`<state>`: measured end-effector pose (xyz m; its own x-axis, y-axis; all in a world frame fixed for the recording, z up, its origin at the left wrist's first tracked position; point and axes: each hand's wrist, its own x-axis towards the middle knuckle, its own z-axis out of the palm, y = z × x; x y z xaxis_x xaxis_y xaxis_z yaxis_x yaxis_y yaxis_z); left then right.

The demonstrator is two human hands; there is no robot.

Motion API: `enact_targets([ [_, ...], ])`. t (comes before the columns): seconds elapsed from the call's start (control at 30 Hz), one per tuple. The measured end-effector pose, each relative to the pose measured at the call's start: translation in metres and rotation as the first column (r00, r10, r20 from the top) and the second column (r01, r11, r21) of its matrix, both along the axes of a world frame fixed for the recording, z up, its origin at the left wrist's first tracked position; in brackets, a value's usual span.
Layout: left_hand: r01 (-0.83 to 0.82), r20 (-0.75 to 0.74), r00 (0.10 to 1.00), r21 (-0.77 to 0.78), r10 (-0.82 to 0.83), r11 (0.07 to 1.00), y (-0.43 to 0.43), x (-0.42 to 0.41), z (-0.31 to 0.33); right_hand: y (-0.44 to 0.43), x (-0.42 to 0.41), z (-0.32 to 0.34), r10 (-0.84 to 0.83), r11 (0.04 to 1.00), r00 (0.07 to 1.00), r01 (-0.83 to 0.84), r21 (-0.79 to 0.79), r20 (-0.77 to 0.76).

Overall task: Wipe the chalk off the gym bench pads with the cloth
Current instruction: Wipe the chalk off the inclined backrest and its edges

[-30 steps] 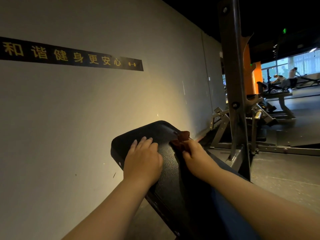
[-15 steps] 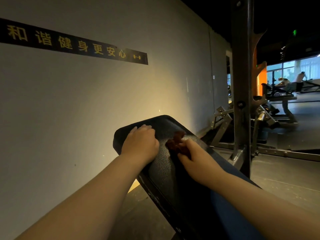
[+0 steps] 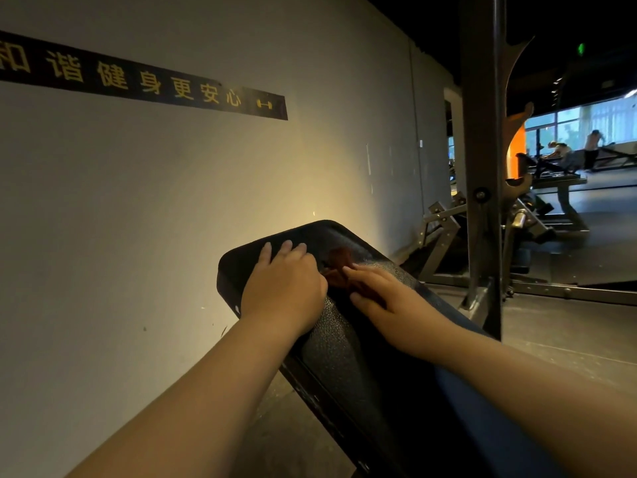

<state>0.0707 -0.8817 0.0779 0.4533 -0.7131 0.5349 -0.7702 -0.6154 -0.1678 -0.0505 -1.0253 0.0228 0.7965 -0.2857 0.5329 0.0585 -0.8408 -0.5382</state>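
Observation:
A black textured bench pad (image 3: pixel 344 343) slopes up away from me, its far end near the wall. My left hand (image 3: pixel 284 288) lies palm-down on the pad's left side near the top, fingers fairly straight. My right hand (image 3: pixel 382 294) holds a small dark red-brown cloth (image 3: pixel 337 267) against the pad's upper middle; part of the cloth is bunched under its fingers. The two hands are close together, almost touching. No chalk marks are plain in this dim light.
A pale wall (image 3: pixel 155 201) with a black strip of yellow lettering (image 3: pixel 144 84) runs along the left. A dark steel upright (image 3: pixel 481 167) of the rack stands right of the pad. Other benches and people (image 3: pixel 565 153) are far off at the right.
My right hand has slid the cloth leftwards across the top of the pad, up to my left hand. My left hand has stayed on the pad's left side.

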Motion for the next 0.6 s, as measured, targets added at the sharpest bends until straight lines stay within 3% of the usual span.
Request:
enact_targets([
  [0.2, 0.016, 0.003, 1.0, 0.001, -0.016, 1.0, -0.001, -0.001, -0.001, -0.024, 0.031, 0.019, -0.262, 0.955, 0.965, 0.258, 0.145, 0.01],
  [0.4, 0.035, 0.001, 0.999, -0.034, -0.035, 0.999, -0.001, -0.001, -0.001, -0.001, 0.015, 0.009, -0.015, 0.999, 1.0, 0.015, -0.036, 0.011],
  [0.53, 0.045, 0.002, 0.999, -0.045, -0.045, 0.998, -0.001, 0.0, -0.003, -0.04, 0.024, 0.023, -0.261, 0.965, 0.964, 0.259, -0.042, -0.059],
  [0.6, 0.046, 0.018, 0.999, -0.045, -0.045, 0.998, -0.001, 0.0, -0.003, -0.037, 0.03, 0.029, -0.296, 0.955, 0.954, 0.296, -0.009, -0.057],
])
